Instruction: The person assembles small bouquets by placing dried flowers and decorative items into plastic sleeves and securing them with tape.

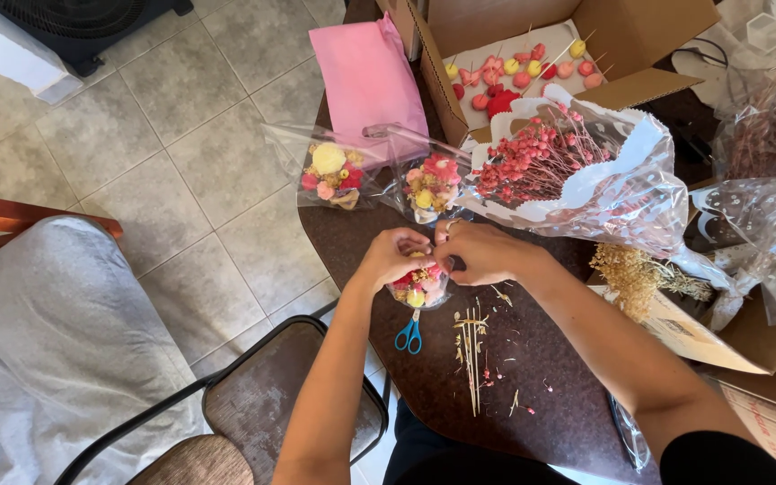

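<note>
My left hand [391,255] and my right hand [480,251] are closed together on a small bouquet [419,289] of pink, red and yellow dried flowers in clear wrap, held just above the dark table [550,395]. Both hands pinch its top. Blue-handled scissors [410,334] lie directly below it, near the table's edge. Two similar wrapped small bouquets [334,172] [431,186] lie farther back on the table.
A big bunch of pink dried stems [536,157] in white-and-clear wrap lies behind my hands. An open cardboard box [648,40] holds pink and yellow balls on sticks, beside pink tissue paper [365,76]. Cut stems [473,346] and beige dried sprigs [629,274] litter the table. A chair [267,395] stands at left.
</note>
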